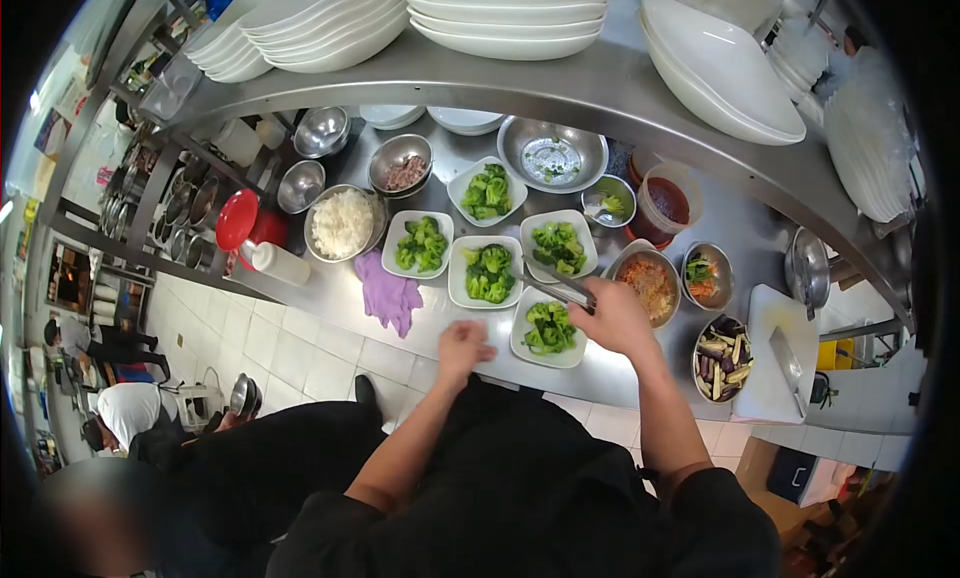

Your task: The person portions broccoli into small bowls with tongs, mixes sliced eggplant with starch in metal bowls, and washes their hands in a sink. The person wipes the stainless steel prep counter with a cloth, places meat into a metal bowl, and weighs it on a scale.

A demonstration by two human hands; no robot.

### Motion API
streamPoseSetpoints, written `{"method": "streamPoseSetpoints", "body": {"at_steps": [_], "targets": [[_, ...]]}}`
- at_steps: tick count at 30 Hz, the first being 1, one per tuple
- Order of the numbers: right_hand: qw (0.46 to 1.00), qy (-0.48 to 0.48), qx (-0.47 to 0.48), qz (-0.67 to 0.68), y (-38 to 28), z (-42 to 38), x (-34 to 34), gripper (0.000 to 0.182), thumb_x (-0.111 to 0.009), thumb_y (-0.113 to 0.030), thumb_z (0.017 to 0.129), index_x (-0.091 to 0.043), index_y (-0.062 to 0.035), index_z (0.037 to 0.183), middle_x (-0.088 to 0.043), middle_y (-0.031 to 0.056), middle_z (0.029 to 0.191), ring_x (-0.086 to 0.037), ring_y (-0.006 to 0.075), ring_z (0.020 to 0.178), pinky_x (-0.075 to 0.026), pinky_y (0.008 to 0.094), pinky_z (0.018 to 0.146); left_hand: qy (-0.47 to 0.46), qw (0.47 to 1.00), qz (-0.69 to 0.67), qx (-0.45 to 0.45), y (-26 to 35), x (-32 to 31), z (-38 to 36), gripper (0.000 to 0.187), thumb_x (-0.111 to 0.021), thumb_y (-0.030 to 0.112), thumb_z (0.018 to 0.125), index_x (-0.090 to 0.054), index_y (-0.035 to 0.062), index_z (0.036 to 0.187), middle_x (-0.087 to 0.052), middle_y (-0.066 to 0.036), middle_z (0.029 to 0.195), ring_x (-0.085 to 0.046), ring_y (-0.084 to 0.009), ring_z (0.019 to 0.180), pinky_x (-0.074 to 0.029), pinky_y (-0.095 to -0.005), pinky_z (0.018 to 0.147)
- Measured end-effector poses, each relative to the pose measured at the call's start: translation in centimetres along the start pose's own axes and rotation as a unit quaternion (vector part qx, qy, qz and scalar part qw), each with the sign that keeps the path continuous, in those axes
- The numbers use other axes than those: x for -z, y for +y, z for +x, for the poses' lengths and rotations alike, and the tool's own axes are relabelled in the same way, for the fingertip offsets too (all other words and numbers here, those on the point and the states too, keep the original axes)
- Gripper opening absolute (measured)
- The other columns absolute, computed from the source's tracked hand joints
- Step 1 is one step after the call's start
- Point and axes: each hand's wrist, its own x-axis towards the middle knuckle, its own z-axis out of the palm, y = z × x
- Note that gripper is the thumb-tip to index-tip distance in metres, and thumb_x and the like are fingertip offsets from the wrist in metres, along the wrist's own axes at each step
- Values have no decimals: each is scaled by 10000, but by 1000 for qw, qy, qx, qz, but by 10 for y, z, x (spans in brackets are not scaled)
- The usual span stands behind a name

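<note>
My right hand (615, 316) is closed around metal tongs (562, 282), whose tips reach over the white square bowls. My left hand (465, 350) hovers near the counter's front edge with fingers loosely curled and partly apart, and nothing shows in it. Several white bowls of broccoli stand grouped before me: a front bowl (549, 330) beside my right hand, a middle bowl (487, 272) just beyond my left, a left bowl (418, 244), a right bowl (558, 242) and a back bowl (487, 192). The tongs hide part of the right and front bowls.
Rice (343, 223), a purple cloth (388, 292) and a white squeeze bottle (278, 263) lie left. A steel basin (552, 158) stands behind; a sauce tub (664, 203), an eggplant bowl (722, 358) and a cutting board (775, 353) are right. Stacked plates (510, 23) fill the overhead shelf. People are at left.
</note>
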Motion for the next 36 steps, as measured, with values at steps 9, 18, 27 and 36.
{"method": "streamPoseSetpoints", "body": {"at_steps": [9,18,27,36], "targets": [[985,-59,36,-156,-3,24,-77,282,-644,-277,737,-654,1,780,-655,212,767,-657,383,740,-525,490,701,-28,997,-10,-64,37,22,48,396,-532,62,934,-426,-90,1284,-621,-177,983,-678,-242,783,-578,-306,663],[993,-12,25,-115,-44,17,-70,280,-646,-267,724,-659,-3,818,-654,209,806,-657,373,763,-528,478,700,-62,997,-17,-40,42,31,49,343,-520,-12,916,-444,-90,1241,-621,-190,972,-681,-245,780,-584,-313,657],[989,3,-1,-149,-66,59,-74,254,-647,-244,719,-667,3,776,-656,198,763,-662,372,729,-538,469,676,-111,994,8,-18,44,44,56,361,-560,19,909,-451,-61,1244,-633,-156,981,-677,-232,781,-574,-302,644],[984,32,30,-171,-75,53,-13,219,-640,-220,713,-677,-10,766,-646,212,738,-650,374,714,-531,459,693,-93,995,18,-11,45,45,52,363,-573,59,912,-458,-64,1233,-621,-159,1004,-677,-211,782,-567,-289,641]]}}
